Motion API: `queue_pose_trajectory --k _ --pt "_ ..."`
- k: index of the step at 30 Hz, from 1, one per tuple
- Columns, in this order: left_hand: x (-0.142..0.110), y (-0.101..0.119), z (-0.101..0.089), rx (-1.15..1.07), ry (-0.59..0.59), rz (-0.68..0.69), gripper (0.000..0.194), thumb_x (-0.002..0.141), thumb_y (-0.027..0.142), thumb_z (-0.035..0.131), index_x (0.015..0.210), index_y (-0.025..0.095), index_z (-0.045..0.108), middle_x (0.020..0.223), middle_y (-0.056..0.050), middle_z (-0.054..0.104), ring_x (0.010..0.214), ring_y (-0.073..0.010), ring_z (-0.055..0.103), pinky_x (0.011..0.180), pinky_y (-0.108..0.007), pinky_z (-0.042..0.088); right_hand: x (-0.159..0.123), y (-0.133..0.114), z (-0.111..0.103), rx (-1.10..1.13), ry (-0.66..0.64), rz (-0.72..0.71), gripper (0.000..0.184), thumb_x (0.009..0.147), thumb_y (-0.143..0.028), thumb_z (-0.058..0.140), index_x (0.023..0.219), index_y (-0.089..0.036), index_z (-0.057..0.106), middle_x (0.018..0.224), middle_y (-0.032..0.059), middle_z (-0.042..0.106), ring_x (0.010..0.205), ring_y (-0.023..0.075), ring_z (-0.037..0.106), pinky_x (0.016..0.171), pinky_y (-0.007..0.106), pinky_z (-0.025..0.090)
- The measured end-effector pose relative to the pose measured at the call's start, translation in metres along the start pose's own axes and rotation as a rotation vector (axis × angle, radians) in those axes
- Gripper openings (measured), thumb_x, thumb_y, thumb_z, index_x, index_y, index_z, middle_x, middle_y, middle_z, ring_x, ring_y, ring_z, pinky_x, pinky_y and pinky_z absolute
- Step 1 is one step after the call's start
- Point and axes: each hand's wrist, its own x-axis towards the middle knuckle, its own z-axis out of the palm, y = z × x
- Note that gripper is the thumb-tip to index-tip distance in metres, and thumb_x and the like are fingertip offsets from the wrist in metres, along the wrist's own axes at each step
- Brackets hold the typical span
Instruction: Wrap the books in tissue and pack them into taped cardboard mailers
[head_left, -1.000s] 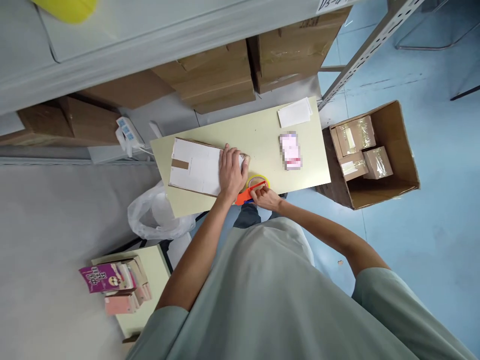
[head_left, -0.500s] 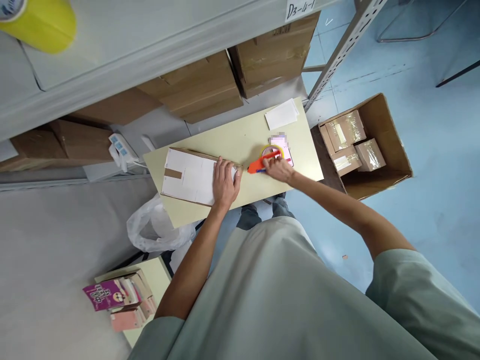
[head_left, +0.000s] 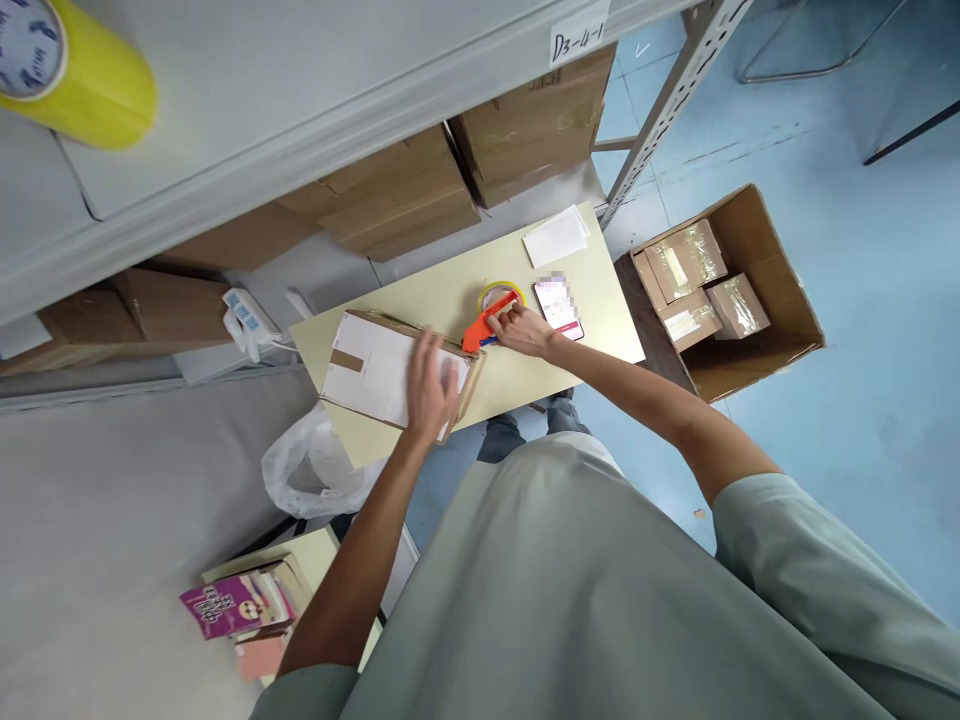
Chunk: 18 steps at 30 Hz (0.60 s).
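A cardboard box point(head_left: 375, 370) with a white top and a strip of brown tape lies on the cream table point(head_left: 607, 330). My left hand point(head_left: 430, 385) rests over the box's right part, fingers stretched out and slightly blurred. In my right hand point(head_left: 520, 328) is an orange tape dispenser point(head_left: 480, 330) carrying a yellow-rimmed roll of tape. Its front end is at the far right corner of the box; whether it touches is hard to make out. Right of my right hand lies a phone point(head_left: 559, 305) with a lit screen.
White papers point(head_left: 556, 238) lie at the table's far right. An open carton point(head_left: 772, 290) with several taped boxes stands to the right. A metal shelf point(head_left: 337, 110) overhangs the far side, bearing a yellow tape roll point(head_left: 112, 85). A plastic bag point(head_left: 315, 470) and books point(head_left: 232, 605) are at the left.
My right hand has moved left with the tape dispenser, away from the phone to the box's corner. My left hand has slid slightly left, and the box's right end has come into view.
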Motion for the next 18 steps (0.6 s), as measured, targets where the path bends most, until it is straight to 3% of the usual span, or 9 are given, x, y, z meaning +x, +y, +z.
queue_pose_trajectory --k 3,4,7,9,12,18 --pt "0.021 -0.031 -0.024 0.089 0.283 -0.286 0.080 0.112 0.057 0.036 0.166 -0.002 0.030 0.179 -0.033 0.019 0.171 -0.0391 0.014 0.138 -0.066 0.012 -0.003 -0.015 0.002 0.011 -0.009 -0.025 0.040 0.115 -0.023 0.029 0.142 0.001 0.046 0.111 0.0260 0.077 0.099 0.0348 0.076 0.094 0.047 0.046" --pt "0.029 -0.042 -0.030 0.115 0.323 -0.388 0.079 0.112 0.055 0.038 0.166 -0.002 0.031 0.180 -0.033 0.016 0.172 -0.0404 0.007 0.138 -0.068 0.008 -0.004 -0.023 0.002 0.014 -0.011 -0.043 0.039 0.115 -0.020 0.028 0.141 0.002 0.046 0.111 0.0260 0.078 0.099 0.0345 0.076 0.093 0.047 0.047" --pt "0.047 -0.059 -0.037 0.179 0.257 -0.564 0.066 0.112 0.040 0.044 0.161 -0.004 0.040 0.179 -0.032 0.022 0.171 -0.0456 0.004 0.133 -0.077 0.001 -0.008 -0.052 0.006 0.035 -0.017 -0.105 0.038 0.110 -0.008 0.028 0.141 0.003 0.048 0.105 0.0245 0.079 0.095 0.0326 0.078 0.089 0.046 0.050" --pt "0.047 -0.056 -0.033 0.211 0.197 -0.553 0.061 0.111 0.033 0.046 0.159 -0.004 0.045 0.178 -0.030 0.027 0.170 -0.0461 0.008 0.133 -0.078 0.000 -0.012 -0.077 0.010 0.051 -0.019 -0.152 0.040 0.106 0.000 0.030 0.140 0.003 0.050 0.103 0.0233 0.079 0.093 0.0312 0.079 0.087 0.046 0.051" --pt "0.032 -0.039 -0.017 0.214 0.135 -0.431 0.057 0.112 0.036 0.043 0.157 0.002 0.052 0.179 -0.025 0.028 0.171 -0.0408 0.006 0.137 -0.068 0.001 -0.016 -0.116 0.015 0.090 -0.039 -0.229 0.043 0.100 0.006 0.034 0.136 0.003 0.056 0.103 0.0232 0.079 0.090 0.0302 0.080 0.082 0.044 0.054" --pt "-0.001 -0.020 0.004 0.182 0.048 -0.186 0.057 0.113 0.044 0.038 0.157 0.014 0.058 0.181 -0.017 0.030 0.173 -0.0344 0.007 0.139 -0.066 0.008 -0.013 -0.172 0.017 0.240 -0.076 -0.240 0.035 0.101 0.003 0.038 0.124 -0.001 0.064 0.098 0.0206 0.080 0.086 0.0262 0.080 0.075 0.038 0.056"
